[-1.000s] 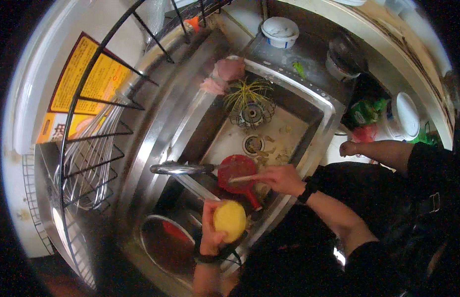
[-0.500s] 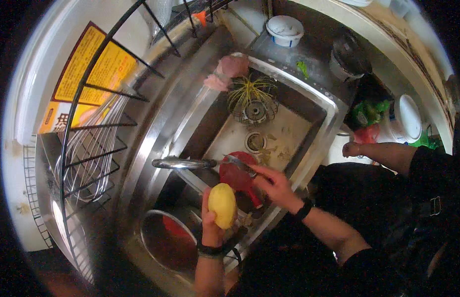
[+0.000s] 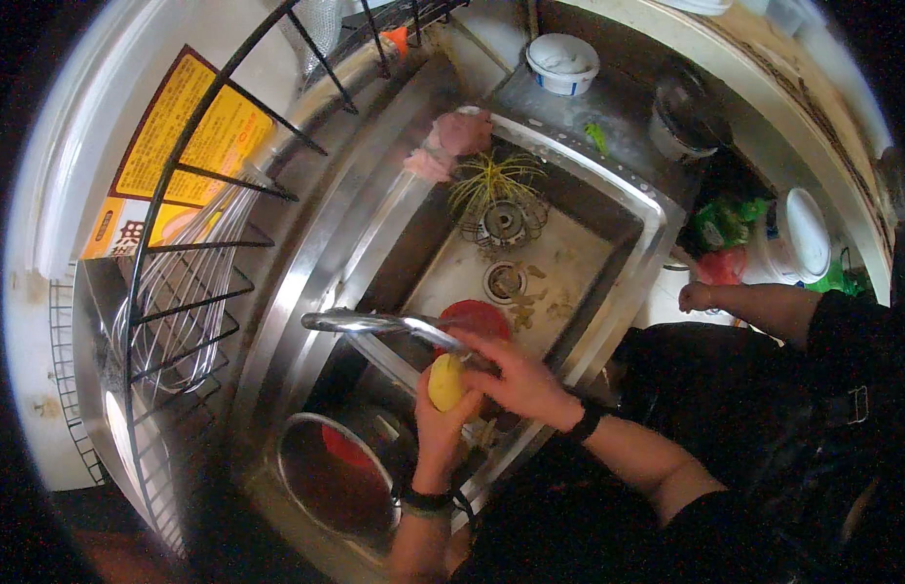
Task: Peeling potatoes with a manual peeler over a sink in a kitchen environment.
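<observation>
My left hand is wrapped round a peeled yellow potato, held up over the near part of the sink. Against the potato's right side, my right hand is closed on a slim metal peeler, mostly covered by the fingers. The peeler's front end overlaps the faucet spout in view, so its blade is hard to make out. Just beyond both hands a round red scoop lies in the sink, partly hidden by them.
Pale peelings lie around the drain. A wire sponge holder sits at the sink's far end. A steel pot stands near left. Whisks hang in a black wire rack. Another person's hand shows at right.
The potato has tilted and moved slightly right and away from me. My right hand has come left and down, bringing the peeler against it.
</observation>
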Motion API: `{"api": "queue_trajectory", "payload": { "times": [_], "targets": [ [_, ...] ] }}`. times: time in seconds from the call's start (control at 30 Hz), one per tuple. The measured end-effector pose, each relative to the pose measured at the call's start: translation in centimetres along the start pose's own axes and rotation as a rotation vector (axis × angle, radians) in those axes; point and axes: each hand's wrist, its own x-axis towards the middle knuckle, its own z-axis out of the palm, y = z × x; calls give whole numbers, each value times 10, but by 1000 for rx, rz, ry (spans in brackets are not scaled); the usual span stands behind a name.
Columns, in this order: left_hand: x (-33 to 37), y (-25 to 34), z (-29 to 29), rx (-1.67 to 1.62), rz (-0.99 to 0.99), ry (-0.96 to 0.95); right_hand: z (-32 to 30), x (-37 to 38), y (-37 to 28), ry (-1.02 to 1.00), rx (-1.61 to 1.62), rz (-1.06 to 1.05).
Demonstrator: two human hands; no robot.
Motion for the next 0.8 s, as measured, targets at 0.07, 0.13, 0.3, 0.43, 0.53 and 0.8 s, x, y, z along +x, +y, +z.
{"api": "queue_trajectory", "payload": {
  "times": [0.07,0.13,0.3,0.43,0.53,0.8],
  "targets": [
    [1,-7,-5,100,28,71,-14,-3,-13,55,-155,133],
    [5,-15,-10,179,68,131,-21,-10,-14,10,-374,17],
    [9,-7,-5,49,13,100,-12,-27,-6,136,-581,-306],
    [3,-21,-10,326,353,97,-23,-25,59,120,-492,60],
    [0,2,1,48,343,-6,-29,-19,63,187,-352,63],
    [6,-3,-6,-468,-62,-102,-25,-27,3,149,-297,-126]
  ]
}}
